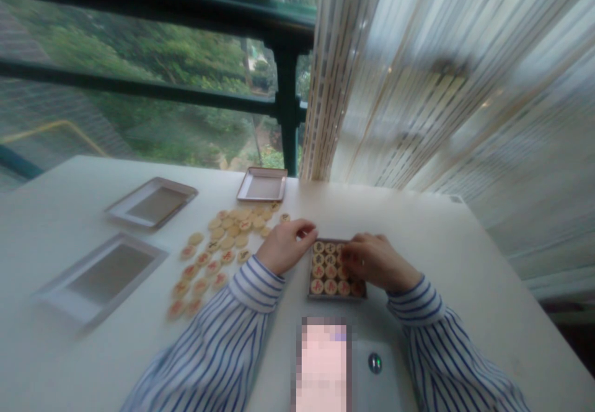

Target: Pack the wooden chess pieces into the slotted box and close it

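A smooth white surface (437, 232) is meeting green railings (287, 83) and a striped curtain (413, 90), its right edge slanting well apart from the right hand (383, 262). That hand's fingers are bending over a square tray (334, 298) of round pieces (330, 271); the left hand's (286, 246) are curling at its far left corner. Whether either is gripping, I cannot tell. Loose wood-toned discs (240, 240) are lying leftward.

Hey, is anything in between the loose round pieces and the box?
Yes: in this view, the left hand and its striped sleeve are between the loose pieces and the box. Nothing else shows in between. The right hand covers part of the box's right side.
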Tool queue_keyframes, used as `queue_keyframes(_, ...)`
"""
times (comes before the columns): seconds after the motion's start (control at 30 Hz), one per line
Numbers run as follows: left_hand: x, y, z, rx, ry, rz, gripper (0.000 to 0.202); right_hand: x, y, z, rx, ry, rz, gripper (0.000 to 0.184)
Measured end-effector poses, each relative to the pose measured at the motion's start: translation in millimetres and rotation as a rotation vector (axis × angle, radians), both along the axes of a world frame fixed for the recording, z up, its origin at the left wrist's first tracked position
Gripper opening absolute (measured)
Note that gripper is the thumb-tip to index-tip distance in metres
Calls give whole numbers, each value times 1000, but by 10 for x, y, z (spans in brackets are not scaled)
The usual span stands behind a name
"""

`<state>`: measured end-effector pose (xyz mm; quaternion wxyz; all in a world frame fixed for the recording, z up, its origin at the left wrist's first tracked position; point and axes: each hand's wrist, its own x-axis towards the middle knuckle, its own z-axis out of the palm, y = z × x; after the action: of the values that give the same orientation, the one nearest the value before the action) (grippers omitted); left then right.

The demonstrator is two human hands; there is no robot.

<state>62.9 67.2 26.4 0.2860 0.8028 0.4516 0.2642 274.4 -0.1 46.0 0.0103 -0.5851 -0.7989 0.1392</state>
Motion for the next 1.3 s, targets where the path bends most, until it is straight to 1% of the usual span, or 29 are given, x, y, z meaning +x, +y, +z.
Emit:
queue_keyframes(0.13,1,-2,9,-5,-1,-3,32,20,-11,12,17,-4,7,21)
queue_keyframes(0.3,2,-3,20,-14,4,-6,32,133,-16,31,56,-10,-7,25)
queue_keyframes(0.47,3,-4,19,-7,2,-5,32,224,-14,75,33,-40,-22,28)
queue_keyframes(0.7,-1,-4,26,-9,11,-6,32,199,-19,81,-10,-64,-22,24)
queue_keyframes(1.03,-6,-9,31,0,11,0,32,209,-9,38,-19,-86,-15,22)
queue_keyframes(1.3,-6,-7,49,2,29,2,31,192,-8,54,-27,-91,-8,22)
